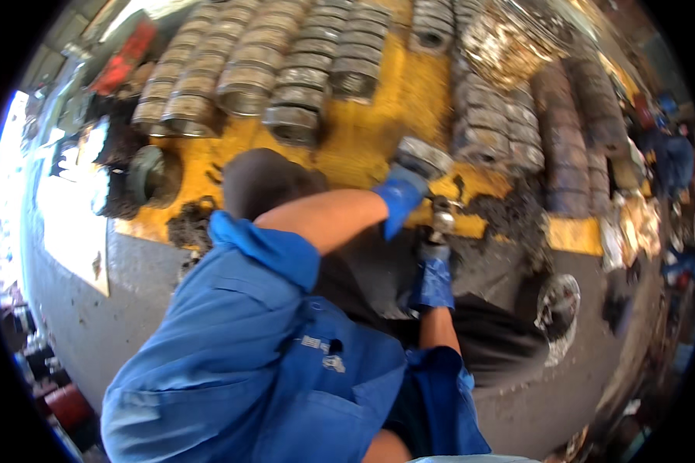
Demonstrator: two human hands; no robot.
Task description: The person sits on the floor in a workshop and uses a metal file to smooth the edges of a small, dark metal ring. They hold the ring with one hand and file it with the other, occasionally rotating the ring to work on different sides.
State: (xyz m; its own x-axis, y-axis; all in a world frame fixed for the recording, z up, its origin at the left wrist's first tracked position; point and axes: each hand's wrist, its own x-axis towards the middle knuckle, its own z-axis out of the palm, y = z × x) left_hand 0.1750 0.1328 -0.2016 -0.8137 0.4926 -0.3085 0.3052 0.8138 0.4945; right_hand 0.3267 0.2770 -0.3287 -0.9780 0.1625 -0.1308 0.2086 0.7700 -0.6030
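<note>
My left hand (404,193), in a blue glove, reaches across in front of me and grips a short, thick metal ring (425,157) from its near side. The ring is tilted above a yellow work surface (409,85), and its fingers' far side is hidden. Closer to me, my right hand (432,282), also blue-gloved, is closed around a tool with a shiny, rounded metal head (442,219). The tool's head points away from me, just below the ring and apart from it. Its exact kind is unclear.
Rows of stacked metal rings (259,62) line the far side, and more ring stacks (560,139) stand at the right. Dark, clumped debris (510,212) lies right of my hands. A dirty round dish (557,309) rests on the grey floor (154,309). A greenish cylinder (148,174) is at left.
</note>
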